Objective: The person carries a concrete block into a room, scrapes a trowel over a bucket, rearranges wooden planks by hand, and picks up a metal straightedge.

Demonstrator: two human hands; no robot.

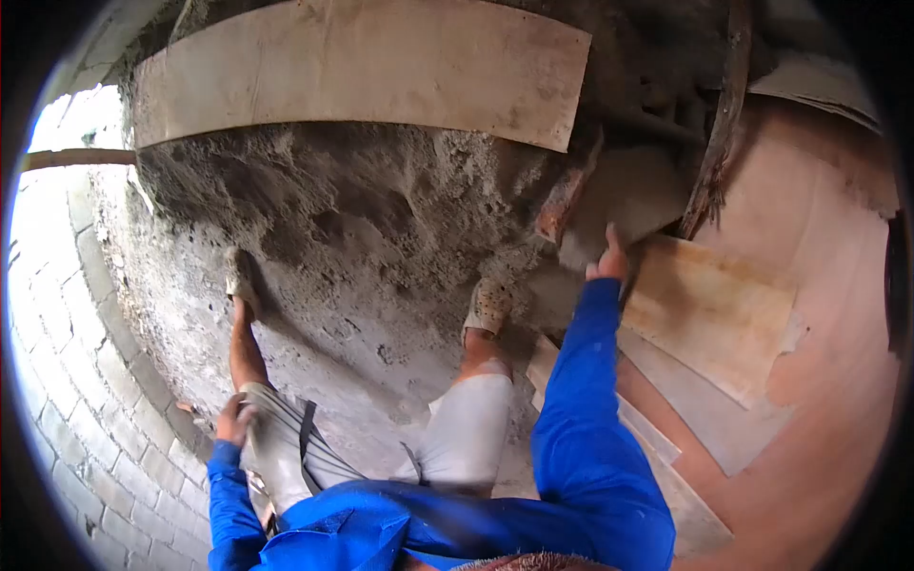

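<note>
My right hand (609,259) reaches forward at the end of a blue sleeve, with a finger stretched out and the others partly hidden. It is over the near edge of a grey flat board (624,195), beside a yellowish plywood sheet (709,305); whether it touches either is unclear. Just ahead and to the left of it lies a reddish-brown piece of wood (562,202). Down by my left thigh hangs my left hand (234,419), its fingers loosely bent next to the grey shorts (286,428). I see nothing held in it.
A long plywood board (371,67) spans the top, above a heap of grey sand or soil (333,190). A rough wooden pole (724,114) stands at the upper right. Large pinkish sheets (838,314) and loose boards lie right. A block wall (105,400) curves along the left.
</note>
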